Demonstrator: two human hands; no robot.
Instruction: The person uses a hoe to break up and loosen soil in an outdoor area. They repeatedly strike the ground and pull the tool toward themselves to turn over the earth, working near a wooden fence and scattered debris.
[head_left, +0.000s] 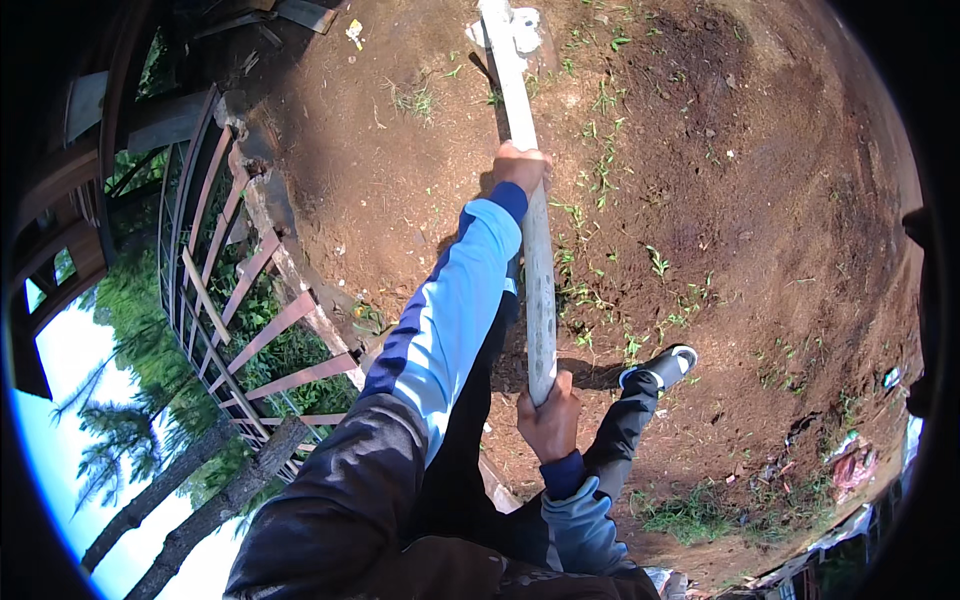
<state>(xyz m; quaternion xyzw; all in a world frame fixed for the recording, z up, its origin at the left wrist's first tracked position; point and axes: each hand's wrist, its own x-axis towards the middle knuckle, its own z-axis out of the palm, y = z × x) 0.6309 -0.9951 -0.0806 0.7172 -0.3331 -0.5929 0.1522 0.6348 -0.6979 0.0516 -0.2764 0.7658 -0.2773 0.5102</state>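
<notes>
A long pale pole (540, 300), seemingly a wooden tool handle with dark specks, runs from near my body towards the top of the view. My left hand (523, 166) grips it around the middle, arm stretched out. Lower down, my right hand (551, 418) is closed around its near end. At the pole's far end a white lumpy thing (526, 30) shows beside it; whether the two are joined cannot be told. Beneath the pole lies brown bare soil (420, 187) with small green weeds (600, 165).
My shoe (664, 367) stands on the soil to the right of the pole. A slatted wooden fence (277, 330) borders the ground at left, with tree trunks (217, 510) beyond. Boards (304, 13) lie at the upper left. Litter (853, 465) and grass (690, 514) lie at lower right.
</notes>
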